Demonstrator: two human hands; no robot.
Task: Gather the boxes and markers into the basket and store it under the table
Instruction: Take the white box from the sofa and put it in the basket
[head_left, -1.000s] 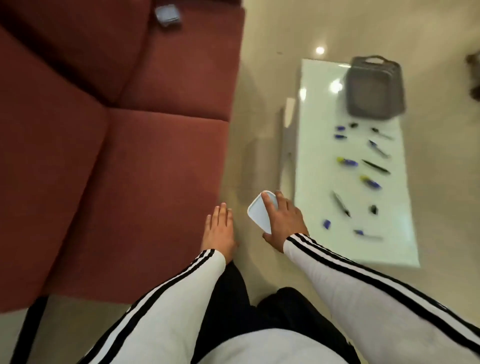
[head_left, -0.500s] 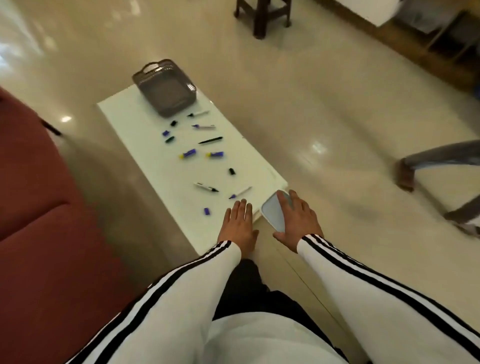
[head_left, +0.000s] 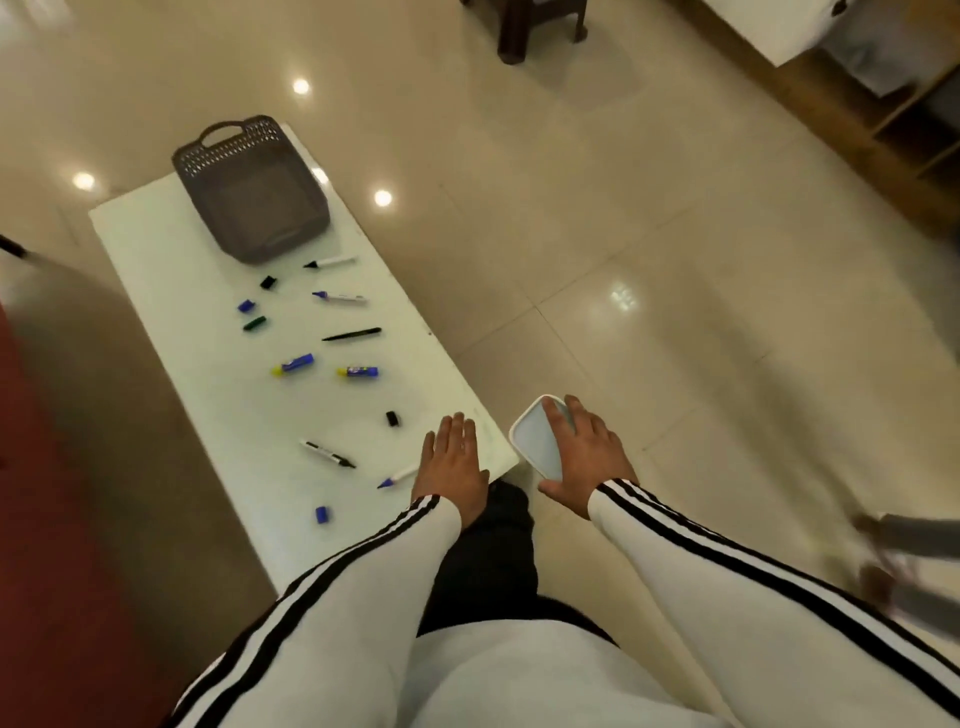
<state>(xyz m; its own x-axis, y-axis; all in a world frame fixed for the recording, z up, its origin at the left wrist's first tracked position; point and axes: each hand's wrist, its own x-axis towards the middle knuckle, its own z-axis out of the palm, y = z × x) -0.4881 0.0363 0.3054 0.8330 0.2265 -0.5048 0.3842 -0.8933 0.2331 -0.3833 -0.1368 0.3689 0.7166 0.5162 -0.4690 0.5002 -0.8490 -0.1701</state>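
One small white rounded plastic box is clamped in my right grip, just off the near corner of the white desk. The dark grey perforated plastic basket sits at 11 o'clock from it, well apart, along the desk's long axis. My left grip, fingers straight and holding nothing, is nearer the scattered markers.

White low table on tiled floor, grey basket at far end, markers and caps scattered
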